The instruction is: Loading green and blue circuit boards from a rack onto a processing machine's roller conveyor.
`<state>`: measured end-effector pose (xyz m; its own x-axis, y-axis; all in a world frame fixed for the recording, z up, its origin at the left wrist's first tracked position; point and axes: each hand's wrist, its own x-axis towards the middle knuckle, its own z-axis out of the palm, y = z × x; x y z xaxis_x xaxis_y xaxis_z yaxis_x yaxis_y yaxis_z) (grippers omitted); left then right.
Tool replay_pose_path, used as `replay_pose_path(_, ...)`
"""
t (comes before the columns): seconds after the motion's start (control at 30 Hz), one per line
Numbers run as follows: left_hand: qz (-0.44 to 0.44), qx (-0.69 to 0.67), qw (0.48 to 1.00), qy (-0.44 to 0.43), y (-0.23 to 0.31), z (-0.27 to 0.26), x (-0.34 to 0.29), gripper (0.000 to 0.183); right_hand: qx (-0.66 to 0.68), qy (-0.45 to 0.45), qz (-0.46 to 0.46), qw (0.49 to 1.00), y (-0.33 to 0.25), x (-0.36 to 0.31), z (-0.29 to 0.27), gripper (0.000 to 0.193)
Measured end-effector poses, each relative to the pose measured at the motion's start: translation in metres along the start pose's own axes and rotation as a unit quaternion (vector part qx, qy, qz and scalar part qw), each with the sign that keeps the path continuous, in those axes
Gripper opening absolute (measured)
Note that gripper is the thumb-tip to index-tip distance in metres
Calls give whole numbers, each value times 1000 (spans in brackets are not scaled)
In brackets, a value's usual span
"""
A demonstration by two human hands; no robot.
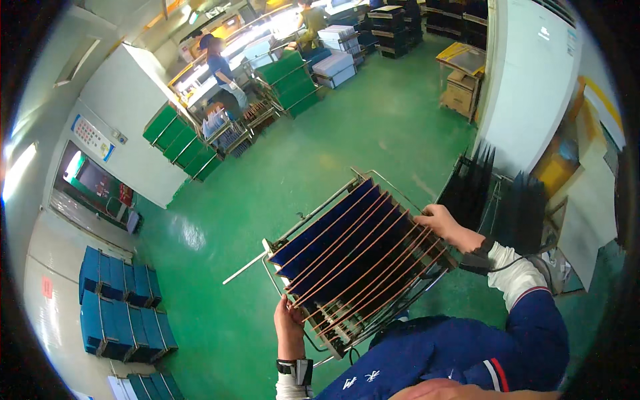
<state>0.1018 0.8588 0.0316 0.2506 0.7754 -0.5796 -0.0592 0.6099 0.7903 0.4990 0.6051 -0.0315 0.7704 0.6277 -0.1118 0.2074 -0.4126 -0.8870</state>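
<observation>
In front of me a metal rack [280, 235] holds several thin, dark blue panels [337, 230] with copper-coloured edges, standing on edge in a row. My left hand [289, 327] is closed at the near left end of one panel, its fingertips at the panel's corner. At the opposite end my right hand [441, 223] pinches a panel edge with thumb and fingers. The hands appear to hold the same panel, though its lower part is hidden among the others. Gaps between the nearer panels show the rack's slotted bars.
Black racks [467, 190] stand close on my right, beside a white cabinet [527, 87]. Blue bins [110, 320] line the left wall. Across the green floor [347, 133], a person [223, 70] stands at a lit bench near green panels [287, 80]. A wooden stand [460, 80] is at the far right.
</observation>
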Motion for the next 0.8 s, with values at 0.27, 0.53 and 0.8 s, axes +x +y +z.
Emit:
replay_pose_path(0.27, 16, 8, 998, -55, -14, -4, -26, 21, 55, 54, 60, 995, -2, -93, -28, 38)
replay_pose_path(0.53, 46, 108, 984, -135, 22, 37, -86, 22, 146, 162, 106, 970, -37, -217, -87, 39)
replay_pose_path(0.8, 79, 214, 935, -273, 62, 68, -175, 22, 218, 307, 151, 914, -70, -374, -103, 39)
